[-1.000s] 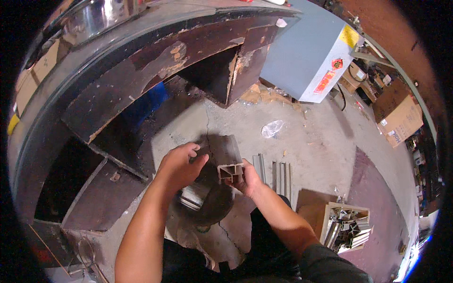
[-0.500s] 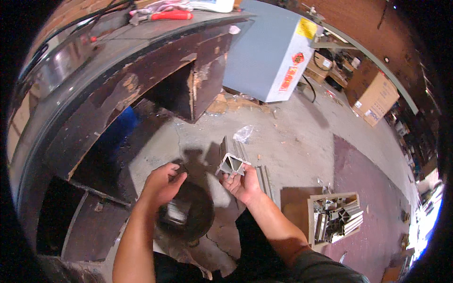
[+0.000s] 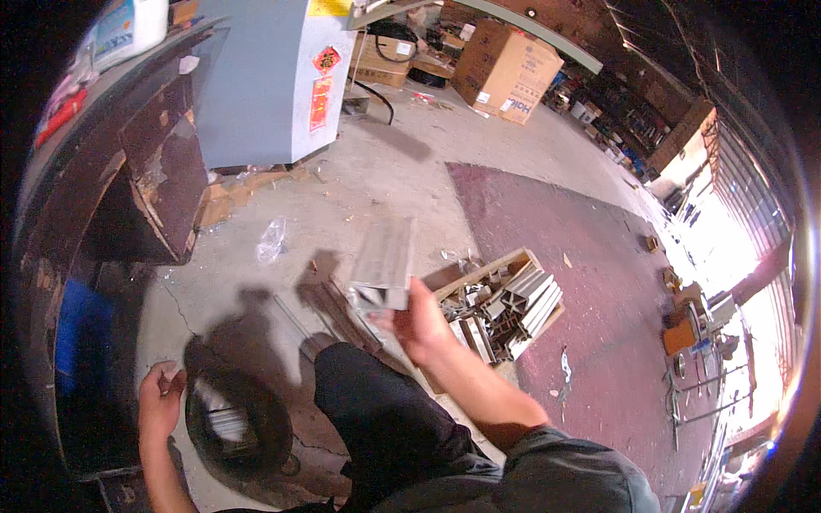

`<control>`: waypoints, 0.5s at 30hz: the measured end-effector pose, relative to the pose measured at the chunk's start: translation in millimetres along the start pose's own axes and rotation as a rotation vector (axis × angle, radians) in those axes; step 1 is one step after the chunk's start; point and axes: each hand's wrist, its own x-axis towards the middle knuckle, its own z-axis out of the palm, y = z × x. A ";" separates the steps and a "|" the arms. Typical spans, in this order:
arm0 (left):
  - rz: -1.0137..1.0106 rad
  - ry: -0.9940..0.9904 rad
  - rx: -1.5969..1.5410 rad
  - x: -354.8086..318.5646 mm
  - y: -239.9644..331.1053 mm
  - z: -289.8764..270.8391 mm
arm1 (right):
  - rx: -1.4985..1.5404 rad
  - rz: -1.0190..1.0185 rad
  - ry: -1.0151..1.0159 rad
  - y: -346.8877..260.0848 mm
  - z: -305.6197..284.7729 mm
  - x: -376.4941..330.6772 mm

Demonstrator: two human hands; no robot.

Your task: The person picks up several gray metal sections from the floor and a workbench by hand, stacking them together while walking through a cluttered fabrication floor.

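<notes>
A short silvery aluminium profile (image 3: pixel 383 256) with a hollow cross-section is in my right hand (image 3: pixel 419 325), its fingers wrapped round the near end. It is blurred and tilted above the floor, close to a light-coloured box (image 3: pixel 489 275) packed with similar profile pieces. At the lower left, my left hand (image 3: pixel 161 395) has its fingers curled in; whatever they may hold is too small to make out. Beside that hand stands a dark round tub (image 3: pixel 267 419) with pale pieces lying inside.
Long metal strips (image 3: pixel 295 321) lie on the floor by my knee. A dark worn workbench (image 3: pixel 81 197) runs along the left, with a grey cabinet (image 3: pixel 248 85) behind it. A cardboard carton (image 3: pixel 505 68) stands at the back. Crumpled clear plastic (image 3: pixel 272 239) lies on the concrete.
My view has swung to the right. My right hand has carried the profile rightward toward the box of profile pieces. My left hand has dropped back beside the tub, away from the profile.
</notes>
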 end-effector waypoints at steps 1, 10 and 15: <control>0.024 -0.005 -0.078 6.5 -9.2 3.2 | -0.027 -0.055 0.008 -12.9 -24.5 -2.4; -0.216 0.025 -0.771 41.2 -71.7 26.0 | -1.177 -0.375 0.570 -140.7 -167.4 -57.7; 0.033 -0.056 -0.073 30.2 -31.7 19.8 | -2.142 0.283 0.642 -114.5 -164.5 -53.2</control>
